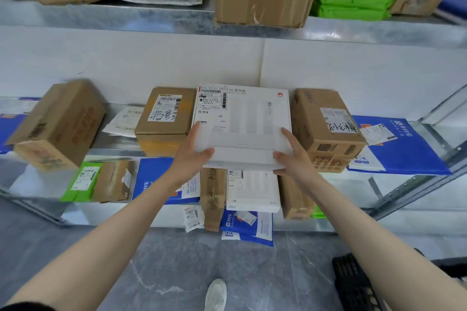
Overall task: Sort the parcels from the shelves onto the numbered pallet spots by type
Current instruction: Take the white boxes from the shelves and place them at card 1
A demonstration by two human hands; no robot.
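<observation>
Your left hand (193, 156) and your right hand (293, 156) are both clamped on the white box (246, 121), one at each near corner. The left thumb is hooked over the near edge and the fingers run up the left side. The right forefinger lies along the right edge, thumb pressed to the front. Neither hand has anything else in it.

The white box sits at the middle shelf (116, 152), with its near edge out past the shelf's front lip. Whether it has cleared the shelf, I can't tell. Hard against its left side is a brown box (164, 121), hard against its right another brown carton (326, 129), so it's wedged in a tight slot. Straight below it, a shelf down, lies a second white box (252, 189) of the same look. Well below and to its right, on the floor, there's a black pallet (353, 283); no number readable from here.

My read: you're at the pick, drawing one parcel off the shelves. Next, pull it straight towards you, level, so neither neighbour drags along, then turn and find the spot for flat white boxes.
</observation>
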